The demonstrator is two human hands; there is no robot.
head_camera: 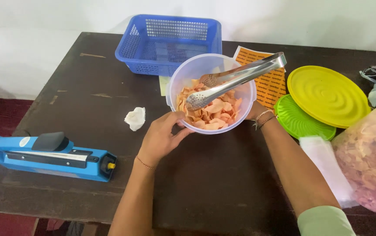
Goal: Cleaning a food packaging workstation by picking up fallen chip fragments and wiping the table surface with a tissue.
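Note:
A clear plastic bowl (pixel 177 81) holds orange chips (pixel 216 113) at the middle of the dark wooden table (pixel 87 109). Metal tongs (pixel 240 74) rest in it, tips among the chips, handles sticking out past the right rim. My left hand (pixel 161 137) grips the bowl's near left rim, thumb against the wall. My right hand (pixel 254 110) is mostly hidden behind the bowl's right side and holds it there; only the wrist with its bracelets shows.
A blue mesh basket (pixel 129 46) stands behind the bowl. An orange printed sheet (pixel 273 85), a yellow lid (pixel 328 94) and a green lid (pixel 299 120) lie right. A big clear bag of chips (pixel 369 159) sits far right. A blue heat sealer (pixel 48 153) and crumpled tissue (pixel 135 118) lie left.

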